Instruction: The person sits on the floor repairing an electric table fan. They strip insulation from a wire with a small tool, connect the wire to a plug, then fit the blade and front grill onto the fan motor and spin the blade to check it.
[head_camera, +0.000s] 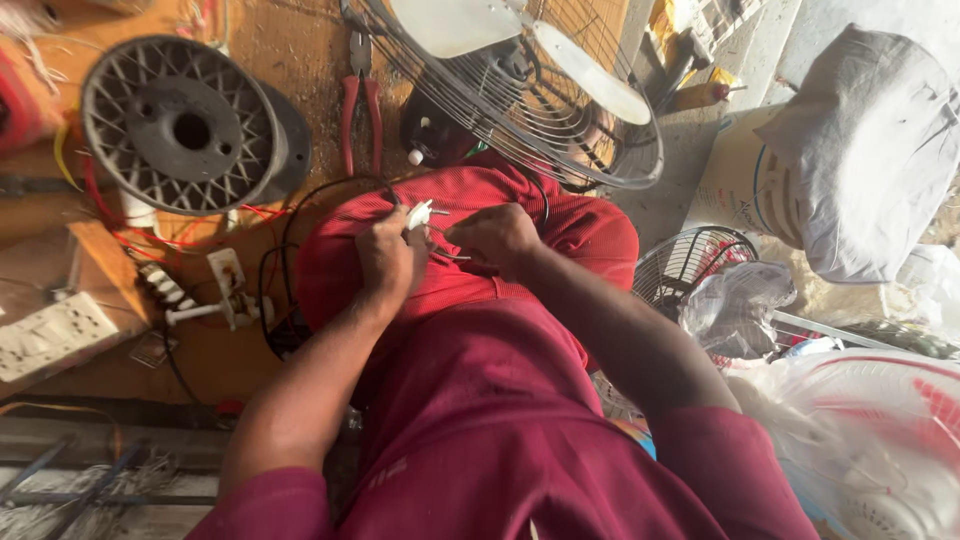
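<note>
While the left hand (388, 255) pinches it, the white plug (419, 214) juts toward the right hand (494, 236).

Worn wooden table (290, 60), dusty and scuffed: grey plastic spool (185, 125) lying flat at its left, red-handled pliers (360, 110) just right of it, fan guard with white blades (530, 90) further right. Nearer edge: white switch board (50, 335), white socket plate (228, 283) and a ribbed white part (165, 288), with red wires (130, 235) and a black cable (280, 260) looping between them.
</note>
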